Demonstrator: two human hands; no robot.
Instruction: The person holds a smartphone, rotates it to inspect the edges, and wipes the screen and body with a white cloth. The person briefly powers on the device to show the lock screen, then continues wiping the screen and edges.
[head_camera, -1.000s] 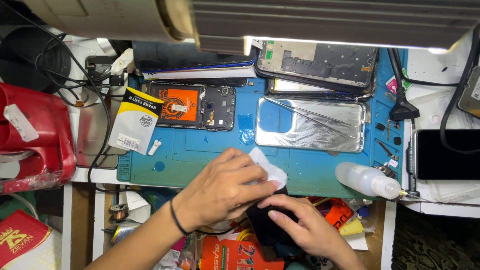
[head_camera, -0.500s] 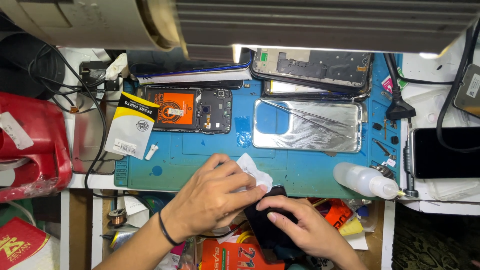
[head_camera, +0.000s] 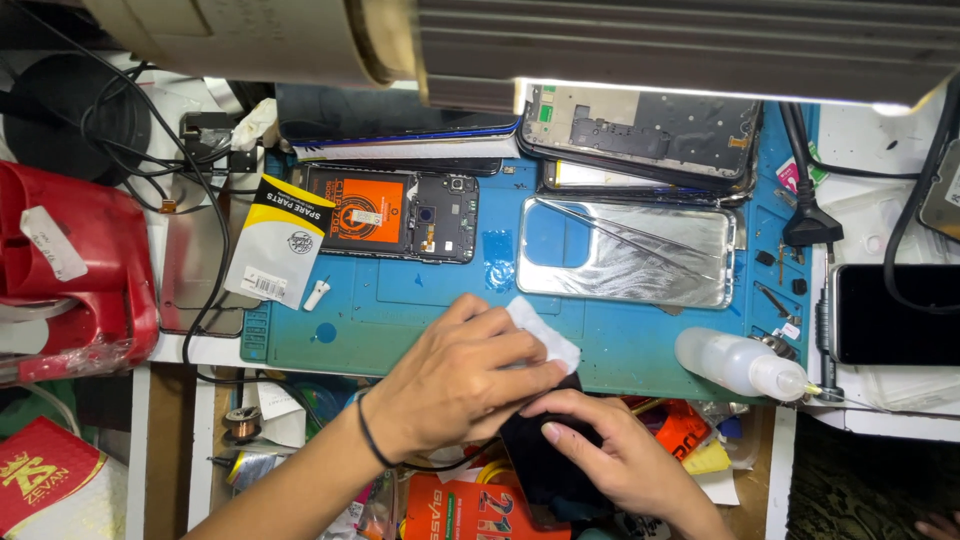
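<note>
My left hand (head_camera: 455, 378) presses a folded white wipe (head_camera: 545, 335) onto the top of a dark phone (head_camera: 535, 455). My right hand (head_camera: 615, 450) grips that phone from the right and underneath, at the front edge of the blue work mat (head_camera: 640, 345). Both hands overlap above the phone, so most of its face is hidden. A black band circles my left wrist.
On the mat lie an opened phone with an orange battery (head_camera: 395, 212), a shiny metal back plate (head_camera: 625, 250) and a clear squeeze bottle (head_camera: 740, 363). A white and yellow parts bag (head_camera: 280, 250) overlaps the mat's left edge. A red device (head_camera: 70, 270) sits at the left, a black phone (head_camera: 895, 315) at the right.
My left hand has slid the white wipe slightly down and right along the dark phone. My right hand has kept its hold in almost the same place.
</note>
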